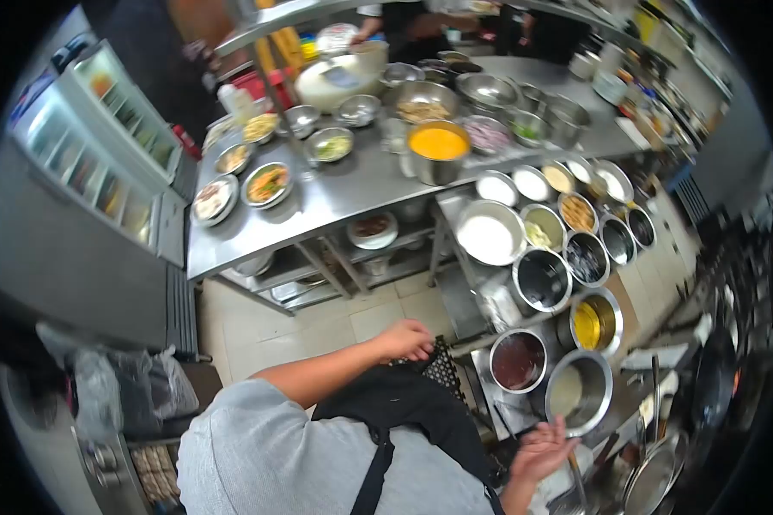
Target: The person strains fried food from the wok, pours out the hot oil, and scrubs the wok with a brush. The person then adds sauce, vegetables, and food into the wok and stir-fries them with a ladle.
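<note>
Metal pot [596, 383] stands beside the right hand [541, 450], fingers spread (left hand [406, 341] curled, grip unclear).

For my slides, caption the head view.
Right hand near a metal pot, left hand near dotted cloth, bowls on the metal counter.

Site: commercial kitchen, restaurant type. Observed: long steel table [318, 206], dishes of prepared food [268, 182] near its left edge, a pot of orange liquid [438, 170] at its front edge, metal bowls [488, 86] toward the back edge. Beyond the left edge: glass-door fridge [90, 176]. In front of the right half: open metal containers [608, 316] of white, yellow, brown and dark contents, set close together, and a pot of pale liquid [594, 390]. Further right, blurred: pans [657, 476]. Wearer has a black apron [382, 390]; another person [399, 19] is across the back edge. Floor [240, 330] tiled.
</note>
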A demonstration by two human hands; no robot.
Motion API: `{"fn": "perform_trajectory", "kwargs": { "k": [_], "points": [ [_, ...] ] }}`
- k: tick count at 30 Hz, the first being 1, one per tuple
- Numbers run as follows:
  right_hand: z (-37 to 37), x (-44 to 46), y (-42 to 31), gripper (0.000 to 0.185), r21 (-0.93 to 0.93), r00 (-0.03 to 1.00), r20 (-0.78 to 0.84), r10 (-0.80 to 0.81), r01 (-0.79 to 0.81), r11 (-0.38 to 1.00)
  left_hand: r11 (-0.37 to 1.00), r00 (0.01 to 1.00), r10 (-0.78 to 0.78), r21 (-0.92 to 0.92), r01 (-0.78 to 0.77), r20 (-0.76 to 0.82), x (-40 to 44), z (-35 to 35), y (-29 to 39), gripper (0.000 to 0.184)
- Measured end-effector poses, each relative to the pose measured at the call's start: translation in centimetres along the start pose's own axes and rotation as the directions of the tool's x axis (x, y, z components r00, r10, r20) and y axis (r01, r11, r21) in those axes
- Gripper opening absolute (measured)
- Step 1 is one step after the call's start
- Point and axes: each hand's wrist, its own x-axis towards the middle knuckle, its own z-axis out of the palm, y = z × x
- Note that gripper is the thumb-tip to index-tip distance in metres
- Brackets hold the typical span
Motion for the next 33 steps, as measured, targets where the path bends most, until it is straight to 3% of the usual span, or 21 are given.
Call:
{"fn": "perform_trajectory", "kwargs": {
  "k": [3,5,7,8,9,11,13,14,16,17,19,20,21,23,24,25,28,29,31,33],
  "points": [
    [2.3,-0.1,5.3,0.057,-0.206,0.965,0.054,0.257,-0.241,0.948,0.972,0.902,0.098,-0.153,-0.177,-0.421,-0.6,-9.4,-4.9,0.019],
    [5.0,1.2,6.7,0.044,-0.316,0.937,0.116,0.33,-0.28,0.906,0.934,0.754,0.186,-0.125,-0.335,-0.63,-1.1,-15.8,-4.9,0.018],
    [8.1,3.3,7.5,0.032,-0.544,0.936,0.225,0.271,-0.11,0.832,0.823,0.477,0.267,-0.059,-0.564,-0.838,-0.8,-22.1,-3.4,0.018],
    [10.6,3.7,7.8,0.027,-0.589,0.934,0.231,0.271,-0.088,0.804,0.828,0.383,0.222,-0.035,-0.56,-0.897,-1.2,-26.1,-2.0,0.018],
    [12.7,4.3,8.2,0.024,-0.637,0.932,0.244,0.268,-0.055,0.769,0.784,0.317,0.168,-0.068,-0.617,-0.933,-0.6,-30.5,-1.4,0.018],
    [15.8,5.8,9.7,0.025,-0.715,0.936,0.25,0.249,0.005,0.699,0.805,0.23,0.064,-0.086,-0.587,-0.971,0.1,-39.6,-0.5,0.022],
    [19.1,5.8,11.8,0.025,-0.739,0.933,0.252,0.256,0.015,0.673,0.901,0.284,0.096,-0.038,-0.432,-0.954,5.5,-52.6,-4.9,0.025],
    [20.0,6.0,13.2,0.026,-0.779,0.932,0.235,0.276,0.011,0.627,0.901,0.291,0.089,-0.047,-0.43,-0.952,5.7,-54.5,-3.7,0.025],
    [21.6,5.9,15.8,0.029,-0.847,0.92,0.202,0.336,-0.007,0.531,0.995,0.226,0.017,-0.005,-0.097,-0.974,4.4,-55.5,-1.3,0.033],
    [21.9,6.0,17.1,0.031,-0.847,0.891,0.215,0.4,-0.034,0.531,0.995,0.229,0.005,-0.017,-0.094,-0.973,3.1,-55.1,-0.3,0.033],
    [23.3,5.4,19.6,0.031,-0.896,0.886,0.217,0.41,0.013,0.445,0.956,0.139,0.252,0.269,0.119,-0.958,0.7,-53.6,1.8,0.033],
    [24.4,5.0,20.4,0.031,-0.913,0.878,0.198,0.435,0.004,0.408,0.952,0.073,0.284,0.29,0.093,-0.956,0.2,-53.4,2.1,0.031],
    [25.6,4.5,21.1,0.031,-0.914,0.879,0.19,0.437,-0.003,0.405,0.952,0.079,0.284,0.291,0.099,-0.956,-0.3,-53.7,2.1,0.031],
    [28.1,3.8,22.6,0.03,-0.915,0.862,0.2,0.467,-0.007,0.404,0.968,0.185,0.252,0.249,-0.039,-0.95,-1.0,-54.4,1.9,0.027],
    [29.0,4.0,23.3,0.029,-0.922,0.845,0.228,0.483,0.028,0.386,0.96,0.184,0.262,0.237,-0.146,-0.947,-1.0,-54.5,1.5,0.024],
    [30.1,4.4,24.2,0.029,-0.921,0.846,0.234,0.479,0.035,0.388,0.959,0.181,0.264,0.238,-0.153,-0.947,-1.0,-54.6,1.2,0.024],
    [33.9,4.8,26.0,0.028,-0.918,0.758,0.35,0.551,0.161,0.363,0.842,0.193,0.274,0.138,-0.522,-0.942,-1.6,-53.2,1.0,0.027],
    [35.2,4.8,26.7,0.028,-0.918,0.759,0.35,0.55,0.162,0.361,0.841,0.195,0.273,0.136,-0.523,-0.942,-2.1,-51.9,1.3,0.027],
    [37.7,4.7,28.4,0.03,-0.902,0.712,0.397,0.579,0.186,0.389,0.688,0.272,0.241,-0.034,-0.725,-0.932,-4.5,-48.3,2.9,0.022],
    [40.2,2.7,29.9,0.034,-0.798,0.641,0.591,0.489,0.381,0.466,0.694,0.339,0.241,-0.083,-0.716,-0.909,-5.3,-45.6,2.1,0.016]
  ]
}}
